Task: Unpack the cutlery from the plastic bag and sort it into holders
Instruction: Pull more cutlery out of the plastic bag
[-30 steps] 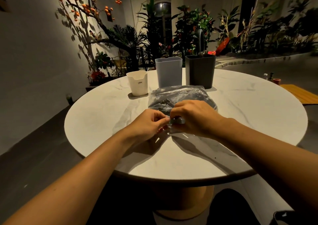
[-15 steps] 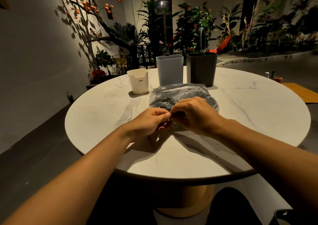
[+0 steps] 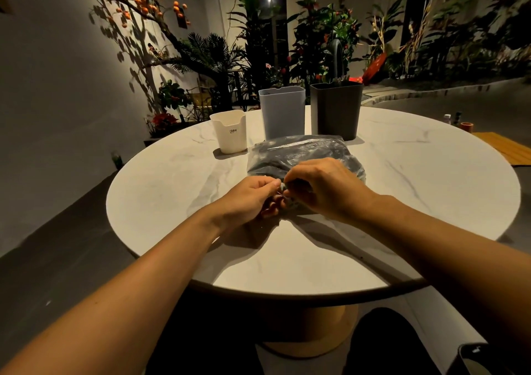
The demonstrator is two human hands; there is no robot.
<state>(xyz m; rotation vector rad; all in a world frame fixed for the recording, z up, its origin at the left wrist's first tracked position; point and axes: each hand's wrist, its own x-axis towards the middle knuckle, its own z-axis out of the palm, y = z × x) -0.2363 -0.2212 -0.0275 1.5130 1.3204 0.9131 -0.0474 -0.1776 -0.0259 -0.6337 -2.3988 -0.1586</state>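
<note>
a round marble table (image 3: 416, 191) fills the space, with leafy plants (image 3: 321, 38) crowding behind it. at its middle lies the plastic bag (image 3: 298, 152) of dark cutlery; past it stand the black holder (image 3: 336, 110), grey holder (image 3: 282, 112) and small white holder (image 3: 230, 132), all apart from it. the left hand (image 3: 249, 199) and right hand (image 3: 324, 188) meet at the bag's near edge, both pinching the film.

1. Single head-worn wide-angle view, looking forward and down across the round table (image 3: 431, 202).
2. Close range: both forearms enter from the bottom edge.
3. Far field takes in plants (image 3: 324, 38) and the wall.
</note>
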